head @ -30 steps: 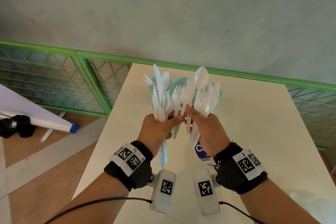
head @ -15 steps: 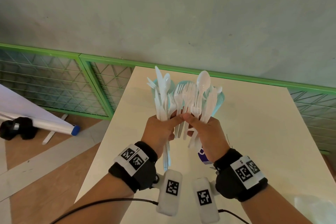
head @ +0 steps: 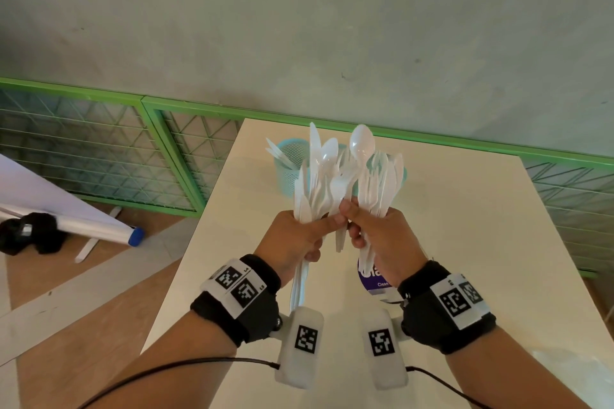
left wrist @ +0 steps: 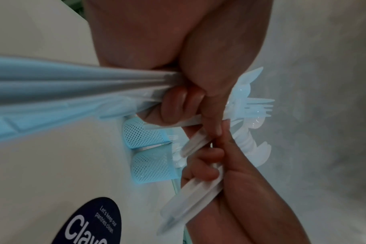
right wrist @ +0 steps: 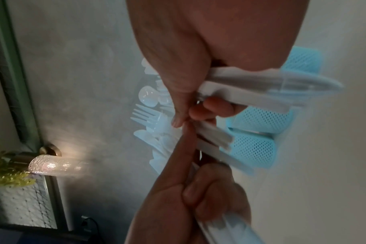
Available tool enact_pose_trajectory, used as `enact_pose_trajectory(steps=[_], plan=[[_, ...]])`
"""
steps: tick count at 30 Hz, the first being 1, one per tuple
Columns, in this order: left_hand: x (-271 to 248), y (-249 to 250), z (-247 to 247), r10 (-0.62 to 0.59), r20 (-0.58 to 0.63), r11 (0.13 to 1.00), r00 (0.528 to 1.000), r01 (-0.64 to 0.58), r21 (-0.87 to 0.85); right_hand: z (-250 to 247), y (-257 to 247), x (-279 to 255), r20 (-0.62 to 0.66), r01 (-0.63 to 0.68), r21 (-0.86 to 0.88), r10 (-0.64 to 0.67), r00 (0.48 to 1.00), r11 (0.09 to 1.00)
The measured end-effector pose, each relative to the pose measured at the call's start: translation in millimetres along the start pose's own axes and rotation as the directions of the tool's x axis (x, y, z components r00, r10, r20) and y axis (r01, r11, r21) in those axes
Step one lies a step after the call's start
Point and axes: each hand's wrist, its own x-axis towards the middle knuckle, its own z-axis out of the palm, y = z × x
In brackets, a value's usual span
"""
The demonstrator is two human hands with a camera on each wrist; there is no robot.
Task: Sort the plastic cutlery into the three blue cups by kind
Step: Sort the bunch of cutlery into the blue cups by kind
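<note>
My left hand (head: 315, 226) grips a bundle of white plastic cutlery (head: 312, 189) upright above the cream table (head: 465, 242). Beside it my right hand (head: 357, 226) grips a second bundle (head: 378, 183) of forks, spoons and knives. The thumbs meet between the bundles and pinch a few loose pieces. One blue mesh cup (head: 290, 164) behind the bundles holds some knives. The other cups are mostly hidden here. In the left wrist view, two cups (left wrist: 144, 135) stand side by side past the left hand's curled fingers (left wrist: 178, 102). The right wrist view shows three cups (right wrist: 259, 120).
A purple round label (head: 372, 279) lies on the table under my right hand, with clear plastic wrap (head: 564, 372) at the near right corner. A green mesh fence (head: 166, 143) runs along the grey wall. On the floor at left lie a rolled white sheet (head: 99, 229) and a black object (head: 30, 236).
Both hands have stayed together with their bundles and risen a little. The bundles have drawn closer, and the left blue cup now shows beside them.
</note>
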Motion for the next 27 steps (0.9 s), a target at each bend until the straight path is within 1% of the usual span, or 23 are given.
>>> enact_pose_trajectory(steps=[2, 4, 7, 10, 14, 17, 20, 22, 24, 27], plan=[[1, 4, -3, -0.008, 0.034, 1.0, 0.999, 0.008, -0.009, -4, -6, 1, 0.096, 0.008, -0.059, -0.002, 0.995, 0.998], [3, 6, -4, -0.011, 0.048, 1.0, 0.999, 0.01, 0.018, -7, -11, 3, 0.162, 0.021, -0.162, 0.006, 0.987, 0.987], [6, 7, -3, 0.003, 0.024, 0.996, 1.0, -0.005, 0.089, -8, -15, 9, 0.183, 0.043, -0.281, 0.01, 0.983, 0.959], [13, 9, -1, 0.023, -0.005, 0.993, 1.0, -0.023, 0.114, -7, -14, 16, 0.138, 0.032, -0.29, 0.008, 0.99, 0.957], [24, 15, 2, 0.063, 0.025, 0.99, 0.998, -0.066, 0.127, -5, -13, 28, 0.087, 0.051, -0.243, -0.031, 0.996, 0.969], [35, 19, 5, 0.102, 0.012, 0.987, 0.995, -0.102, 0.124, -6, -16, 42, 0.056, 0.056, -0.211, -0.045, 0.997, 0.976], [46, 23, 4, 0.125, 0.001, 0.986, 0.992, -0.124, 0.113, -5, -19, 55, 0.026, 0.056, -0.221, -0.051, 0.998, 0.974], [52, 25, 1, 0.12, -0.026, 0.991, 0.992, -0.118, 0.063, -5, -20, 63, 0.013, 0.059, -0.228, -0.057, 0.998, 0.972], [58, 24, -5, 0.122, -0.077, 0.992, 0.99, -0.123, -0.013, -6, -22, 71, -0.01, 0.056, -0.231, -0.06, 0.998, 0.971], [64, 20, -17, 0.136, -0.15, 0.987, 0.979, -0.147, -0.065, -5, -29, 88, -0.093, 0.052, -0.252, -0.078, 0.993, 0.966]])
